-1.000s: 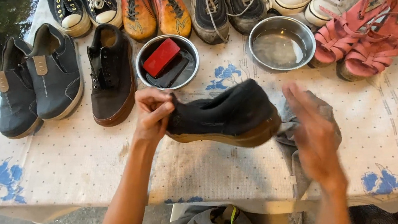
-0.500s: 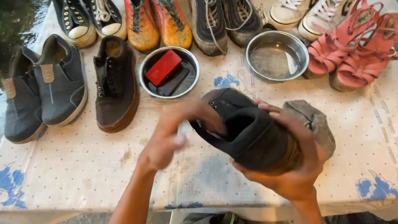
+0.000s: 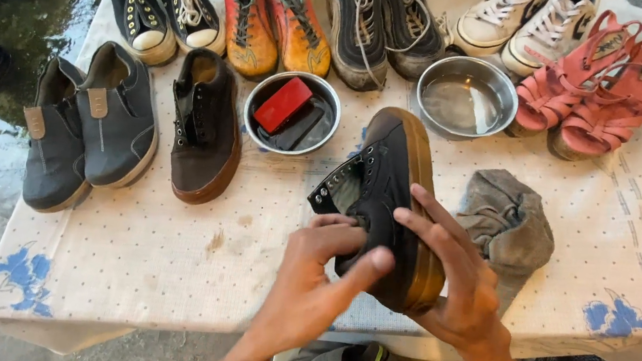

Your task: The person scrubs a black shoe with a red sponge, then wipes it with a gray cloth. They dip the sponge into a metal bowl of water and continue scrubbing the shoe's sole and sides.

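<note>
The black shoe [image 3: 385, 188] with its brown rubber sole is held up over the near middle of the table [image 3: 163, 267], turned on its side with the sole facing right and the toe pointing away. It looks like a canvas low-top: probably light, with a soft upper that would give under the fingers and a stiff sole that keeps its shape, so the heel and the sole edge seem the surest places to take hold. The right hand [image 3: 458, 291] is wrapped around the heel end from below, fingers closed on the sole and side. The left hand [image 3: 318, 274] is closed on the near part of the upper, thumb laid across it, just below the open eyelets.

Just right of the shoe a crumpled grey cloth [image 3: 507, 224] lies on the table. Beyond the shoe stands a metal bowl [image 3: 293, 112] holding a red block, and farther right a second bowl [image 3: 466, 96] with water. To the left lies its matching black shoe [image 3: 205, 129], with other pairs ranged along the far edge.
</note>
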